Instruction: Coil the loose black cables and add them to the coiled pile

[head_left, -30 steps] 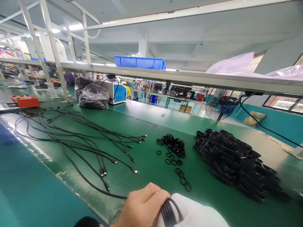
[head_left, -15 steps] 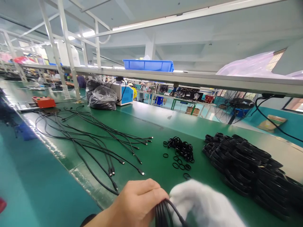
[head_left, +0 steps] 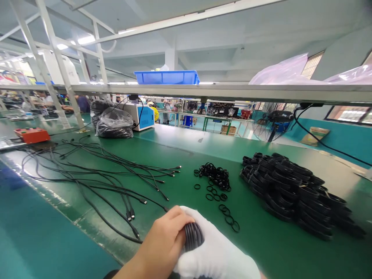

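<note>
Coiled cable (head_left: 194, 236): left hand (head_left: 166, 234) clamped on it, gloved right hand (head_left: 213, 248) now wrapped around too.

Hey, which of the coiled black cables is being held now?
The coiled black cable between the bare left hand and the white-gloved right hand; the other coils lie heaped at right on the green tabletop.
</note>
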### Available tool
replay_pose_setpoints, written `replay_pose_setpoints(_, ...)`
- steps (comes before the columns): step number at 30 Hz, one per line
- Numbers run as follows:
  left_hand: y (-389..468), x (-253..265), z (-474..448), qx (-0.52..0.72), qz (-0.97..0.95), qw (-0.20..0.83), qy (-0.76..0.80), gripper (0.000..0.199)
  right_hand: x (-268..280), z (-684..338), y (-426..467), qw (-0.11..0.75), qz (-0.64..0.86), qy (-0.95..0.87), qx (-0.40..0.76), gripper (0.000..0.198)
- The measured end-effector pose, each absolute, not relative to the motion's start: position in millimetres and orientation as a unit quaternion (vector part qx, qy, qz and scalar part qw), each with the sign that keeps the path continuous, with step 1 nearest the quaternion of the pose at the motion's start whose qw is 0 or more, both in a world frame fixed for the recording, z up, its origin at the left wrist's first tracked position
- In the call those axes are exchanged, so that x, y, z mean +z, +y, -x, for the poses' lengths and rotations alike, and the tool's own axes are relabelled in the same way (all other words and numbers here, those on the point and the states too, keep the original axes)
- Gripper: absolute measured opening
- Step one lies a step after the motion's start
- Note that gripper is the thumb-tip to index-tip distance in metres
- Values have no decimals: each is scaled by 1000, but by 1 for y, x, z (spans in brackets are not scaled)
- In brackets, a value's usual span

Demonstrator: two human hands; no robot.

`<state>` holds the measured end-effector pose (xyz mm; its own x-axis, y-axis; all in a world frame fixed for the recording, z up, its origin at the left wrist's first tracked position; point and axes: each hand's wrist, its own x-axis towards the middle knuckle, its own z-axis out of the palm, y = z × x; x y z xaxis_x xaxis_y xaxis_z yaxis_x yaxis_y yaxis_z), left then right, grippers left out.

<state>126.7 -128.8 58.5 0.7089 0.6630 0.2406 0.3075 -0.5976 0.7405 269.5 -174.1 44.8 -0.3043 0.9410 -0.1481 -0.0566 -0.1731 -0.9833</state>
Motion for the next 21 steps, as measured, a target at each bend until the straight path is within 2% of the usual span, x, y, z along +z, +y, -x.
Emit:
replay_pose_setpoints(5, -128, 65, -133, 228, -804, 407, 369, 22, 52, -271, -176, 372, 432, -433, 698, 25)
replay_pose_setpoints(10, -129, 64, -137, 211, -732, 507, 403, 14, 46, -274, -175, 426, 399, -413, 699, 30)
replay_pose_setpoints(17, -124, 54, -148, 186, -772, 425, 435, 11, 38, -271, -174, 401, 410, -407, 711, 25)
replay_pose_setpoints(21, -126, 59, -146, 183, -806, 335, 452, 14, 33, -270, -173, 412, 393, -393, 722, 21)
